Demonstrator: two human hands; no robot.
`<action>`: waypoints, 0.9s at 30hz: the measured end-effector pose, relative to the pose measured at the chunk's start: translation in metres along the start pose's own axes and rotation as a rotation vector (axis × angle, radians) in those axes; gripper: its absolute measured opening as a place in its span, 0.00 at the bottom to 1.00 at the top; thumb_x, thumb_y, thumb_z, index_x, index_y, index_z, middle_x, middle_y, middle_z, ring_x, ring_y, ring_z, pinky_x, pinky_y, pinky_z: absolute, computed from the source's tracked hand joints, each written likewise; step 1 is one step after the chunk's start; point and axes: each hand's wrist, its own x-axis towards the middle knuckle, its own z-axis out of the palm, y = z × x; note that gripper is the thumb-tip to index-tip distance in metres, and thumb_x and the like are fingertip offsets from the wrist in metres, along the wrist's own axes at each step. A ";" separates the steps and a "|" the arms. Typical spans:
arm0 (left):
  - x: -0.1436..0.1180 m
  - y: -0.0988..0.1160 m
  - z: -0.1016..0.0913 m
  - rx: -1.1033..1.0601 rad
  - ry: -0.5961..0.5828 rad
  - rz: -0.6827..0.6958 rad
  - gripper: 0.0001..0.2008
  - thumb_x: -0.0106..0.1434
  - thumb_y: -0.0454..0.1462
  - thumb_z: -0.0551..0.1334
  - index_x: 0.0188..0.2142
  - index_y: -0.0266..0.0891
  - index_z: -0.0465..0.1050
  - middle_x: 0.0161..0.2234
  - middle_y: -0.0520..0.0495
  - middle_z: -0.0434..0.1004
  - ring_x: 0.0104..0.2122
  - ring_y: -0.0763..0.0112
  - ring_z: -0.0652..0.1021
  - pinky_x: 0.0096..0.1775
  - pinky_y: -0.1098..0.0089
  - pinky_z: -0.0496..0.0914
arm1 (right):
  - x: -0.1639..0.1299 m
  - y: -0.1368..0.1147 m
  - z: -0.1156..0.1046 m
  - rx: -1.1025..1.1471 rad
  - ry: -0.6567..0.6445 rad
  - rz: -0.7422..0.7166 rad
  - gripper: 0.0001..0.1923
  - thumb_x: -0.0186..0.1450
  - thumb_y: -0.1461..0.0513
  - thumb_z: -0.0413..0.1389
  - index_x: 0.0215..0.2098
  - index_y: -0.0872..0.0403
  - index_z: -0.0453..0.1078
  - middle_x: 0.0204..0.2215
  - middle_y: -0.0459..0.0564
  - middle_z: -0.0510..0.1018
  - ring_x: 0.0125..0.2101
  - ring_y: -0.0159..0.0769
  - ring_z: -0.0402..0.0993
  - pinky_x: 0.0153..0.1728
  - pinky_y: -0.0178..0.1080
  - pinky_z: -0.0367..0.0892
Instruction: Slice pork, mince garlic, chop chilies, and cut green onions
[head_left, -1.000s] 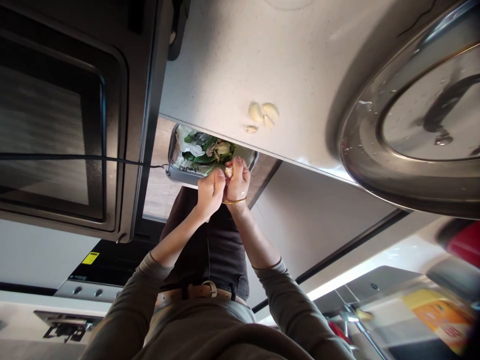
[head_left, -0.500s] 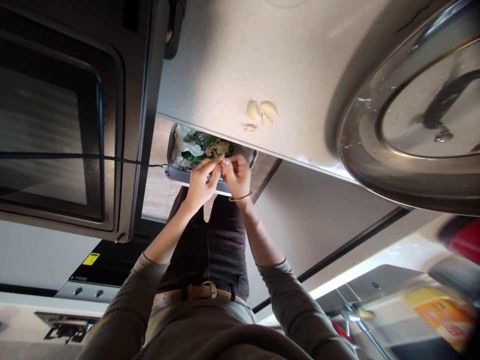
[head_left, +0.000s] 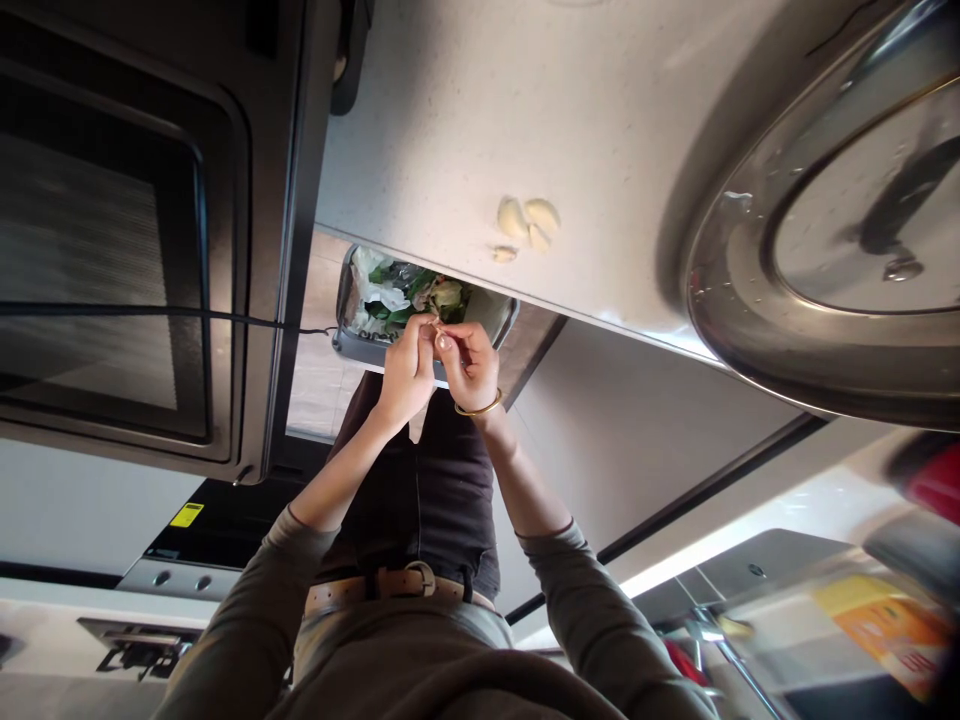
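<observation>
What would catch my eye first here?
Two hands meet at the centre, the left hand and right hand pinching a small pale piece over a bin of green scraps. Peeled garlic cloves lie on the pale counter, and a big steel lid fills the right.

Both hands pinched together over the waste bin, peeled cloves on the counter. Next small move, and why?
Probably pull off the loose skin and drop it straight down: left hand and right hand pinch a small pale garlic clove directly above the grey bin of green scraps. Peeled pale cloves lie on the white speckled counter.
</observation>
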 end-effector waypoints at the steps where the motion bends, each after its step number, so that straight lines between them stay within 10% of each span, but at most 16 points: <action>1: 0.001 0.002 -0.001 -0.005 0.005 0.004 0.16 0.69 0.44 0.44 0.41 0.40 0.65 0.34 0.47 0.75 0.34 0.72 0.76 0.37 0.72 0.68 | 0.001 0.001 0.001 0.027 0.010 0.000 0.11 0.65 0.53 0.50 0.40 0.50 0.66 0.32 0.46 0.74 0.31 0.30 0.73 0.33 0.35 0.69; 9: 0.004 0.005 -0.004 -0.202 0.014 -0.058 0.17 0.68 0.49 0.46 0.40 0.41 0.64 0.30 0.50 0.73 0.27 0.76 0.74 0.34 0.72 0.69 | 0.012 -0.004 0.002 0.170 0.096 0.091 0.15 0.66 0.49 0.45 0.39 0.50 0.63 0.25 0.43 0.68 0.23 0.28 0.67 0.27 0.35 0.68; 15: 0.011 -0.001 -0.009 -0.457 0.008 -0.178 0.16 0.65 0.51 0.50 0.39 0.43 0.65 0.31 0.49 0.74 0.29 0.74 0.76 0.31 0.70 0.71 | 0.018 -0.010 -0.008 0.313 -0.126 0.181 0.20 0.68 0.48 0.40 0.37 0.51 0.65 0.29 0.47 0.70 0.28 0.31 0.70 0.28 0.38 0.70; 23: 0.012 0.000 -0.012 -0.665 -0.178 -0.303 0.17 0.61 0.51 0.57 0.31 0.39 0.67 0.26 0.51 0.71 0.24 0.79 0.72 0.29 0.74 0.70 | 0.014 -0.007 -0.010 0.035 -0.075 0.005 0.16 0.61 0.54 0.57 0.48 0.45 0.71 0.38 0.46 0.71 0.30 0.29 0.71 0.31 0.37 0.73; 27: 0.010 -0.006 -0.007 -0.562 -0.089 -0.287 0.16 0.59 0.50 0.59 0.36 0.41 0.68 0.27 0.52 0.73 0.26 0.78 0.74 0.30 0.74 0.70 | 0.013 -0.006 -0.011 -0.129 -0.042 -0.098 0.13 0.62 0.56 0.56 0.45 0.45 0.74 0.39 0.49 0.74 0.40 0.36 0.73 0.37 0.41 0.75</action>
